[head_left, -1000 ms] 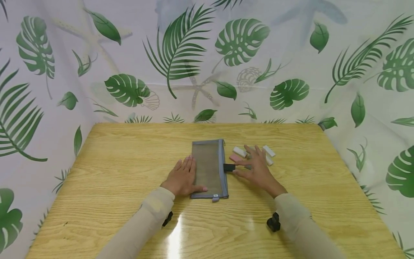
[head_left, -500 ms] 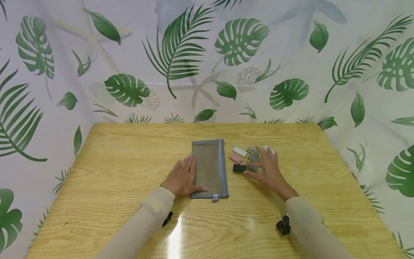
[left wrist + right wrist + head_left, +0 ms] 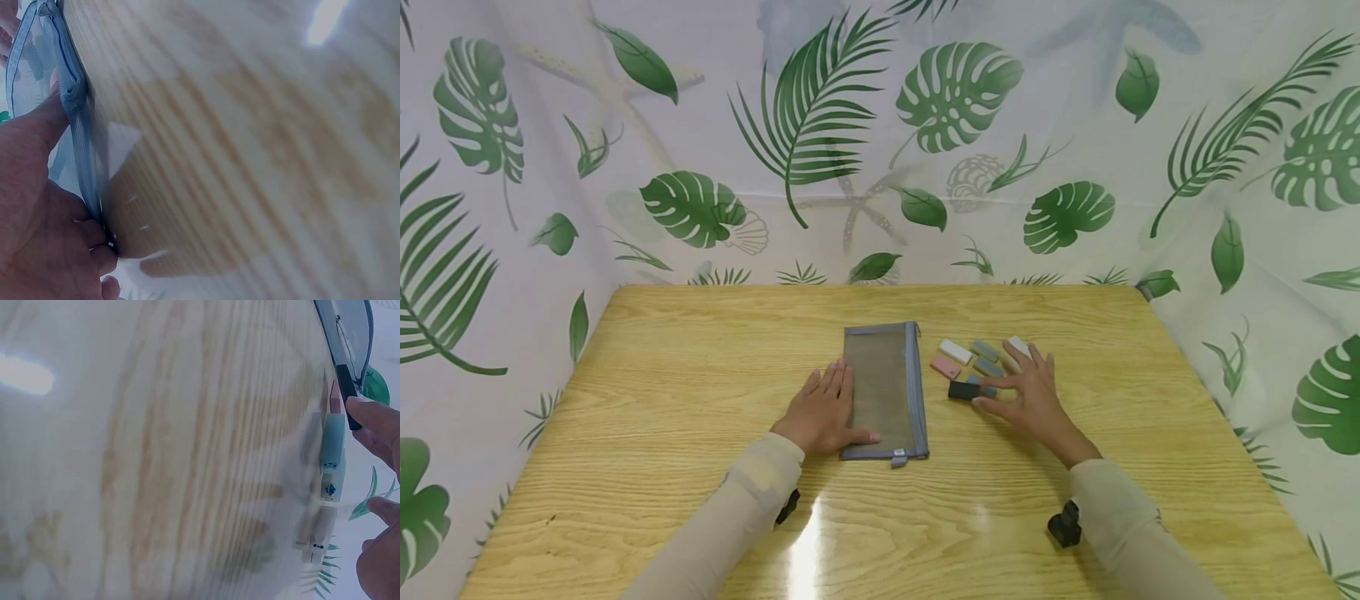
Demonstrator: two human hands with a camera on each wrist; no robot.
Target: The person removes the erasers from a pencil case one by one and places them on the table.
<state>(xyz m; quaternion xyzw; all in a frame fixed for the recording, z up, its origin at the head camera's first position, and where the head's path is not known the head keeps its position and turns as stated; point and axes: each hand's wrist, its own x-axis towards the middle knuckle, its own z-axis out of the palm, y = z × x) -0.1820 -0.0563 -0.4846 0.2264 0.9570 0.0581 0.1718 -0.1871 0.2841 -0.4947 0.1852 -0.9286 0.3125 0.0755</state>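
A grey mesh zip pouch (image 3: 880,392) lies flat on the table, its zipper side facing right. My left hand (image 3: 818,412) rests on its left edge with straight fingers, the thumb across the mesh. My right hand (image 3: 1033,404) pinches a black eraser (image 3: 962,390) between thumb and finger, right of the zipper and apart from it. In the right wrist view the black eraser (image 3: 347,394) is tilted and appears held above the table. Around that hand lie a pink eraser (image 3: 946,366), a white eraser (image 3: 956,351) and several blue-grey erasers (image 3: 985,350), some partly covered by the fingers.
Another white eraser (image 3: 1018,345) sits behind the right fingers. The wooden table (image 3: 700,350) ends at a leaf-print cloth (image 3: 715,125) at the back. Black wrist cameras hang below both sleeves, such as the right wrist camera (image 3: 1065,525).
My right hand has drawn back to the right with the black eraser, away from the pouch's zipper edge, where it was a second ago. The left hand stays still.
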